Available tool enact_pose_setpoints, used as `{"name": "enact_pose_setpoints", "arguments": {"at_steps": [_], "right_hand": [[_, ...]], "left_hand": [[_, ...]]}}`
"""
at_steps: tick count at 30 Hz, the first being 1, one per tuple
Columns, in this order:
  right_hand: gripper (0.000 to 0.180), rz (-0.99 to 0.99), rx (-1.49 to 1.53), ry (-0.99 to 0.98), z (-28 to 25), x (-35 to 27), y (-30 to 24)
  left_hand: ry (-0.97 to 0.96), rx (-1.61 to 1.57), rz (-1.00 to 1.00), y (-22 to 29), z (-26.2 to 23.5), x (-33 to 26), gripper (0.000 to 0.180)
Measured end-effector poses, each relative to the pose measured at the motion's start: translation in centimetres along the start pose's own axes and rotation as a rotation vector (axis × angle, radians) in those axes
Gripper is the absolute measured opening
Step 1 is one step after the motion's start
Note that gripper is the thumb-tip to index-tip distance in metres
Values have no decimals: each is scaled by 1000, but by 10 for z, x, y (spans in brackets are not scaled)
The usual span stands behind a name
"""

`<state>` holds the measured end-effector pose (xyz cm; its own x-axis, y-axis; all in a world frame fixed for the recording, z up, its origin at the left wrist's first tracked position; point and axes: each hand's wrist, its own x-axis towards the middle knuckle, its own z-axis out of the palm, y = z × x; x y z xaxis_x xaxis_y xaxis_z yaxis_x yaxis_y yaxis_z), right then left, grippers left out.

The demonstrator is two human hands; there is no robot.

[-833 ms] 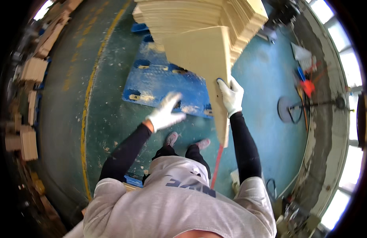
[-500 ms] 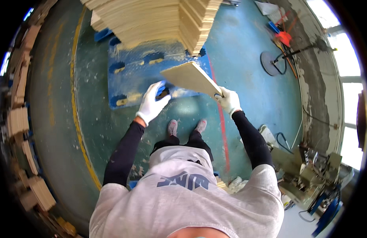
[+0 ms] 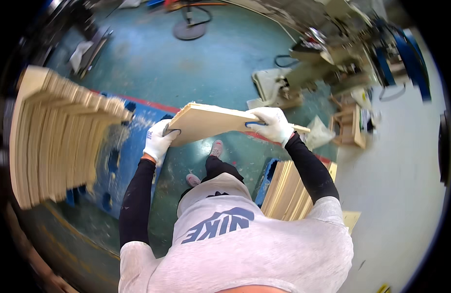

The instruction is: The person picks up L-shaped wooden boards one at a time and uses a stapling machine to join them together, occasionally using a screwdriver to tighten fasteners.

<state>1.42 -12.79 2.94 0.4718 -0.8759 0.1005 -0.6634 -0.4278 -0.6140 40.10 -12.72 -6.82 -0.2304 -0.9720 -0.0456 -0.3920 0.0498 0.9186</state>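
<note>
A pale wooden board (image 3: 213, 121) with an angled end spans the space between my two gloved hands, held up in front of my body. My left hand (image 3: 158, 139), in a white glove, grips its left end with the thumb over the face. Around its right end my right hand (image 3: 271, 124) is closed, also gloved in white. A narrow strip of pale wood shows just beyond the right hand; whether it belongs to the same board I cannot tell.
A tall stack of similar boards (image 3: 59, 141) stands at left on a blue pallet (image 3: 130, 146). Another stack of boards (image 3: 296, 190) sits at my right side. Machinery (image 3: 332, 63) fills the upper right, near a small wooden stand (image 3: 350, 126). A round-based stand (image 3: 190, 30) is far ahead.
My view and body have turned to the right, so the stack and pallet now lie at left. My left hand, open before, has closed on the board; the right kept its hold.
</note>
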Motion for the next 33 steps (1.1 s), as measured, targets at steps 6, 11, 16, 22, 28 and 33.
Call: {"name": "enact_pose_setpoints", "arguments": {"at_steps": [6, 11, 16, 22, 28, 33], "right_hand": [[41, 249, -318, 540, -51, -98, 68], [34, 659, 46, 1265, -7, -166, 92], [25, 1044, 713, 867, 91, -176, 80], [64, 876, 1933, 1155, 198, -100, 57], [94, -137, 1834, 1915, 191, -40, 11], [65, 380, 717, 2706, 203, -104, -48]], "left_hand": [[-279, 256, 325, 68, 101, 114, 26], [-296, 127, 675, 122, 171, 172, 26], [-399, -32, 842, 178, 210, 201, 31], [-633, -570, 430, 220, 254, 193, 24], [-1002, -887, -165, 255, 253, 163, 52], [-1271, -703, -198, 217, 231, 155, 54]]}}
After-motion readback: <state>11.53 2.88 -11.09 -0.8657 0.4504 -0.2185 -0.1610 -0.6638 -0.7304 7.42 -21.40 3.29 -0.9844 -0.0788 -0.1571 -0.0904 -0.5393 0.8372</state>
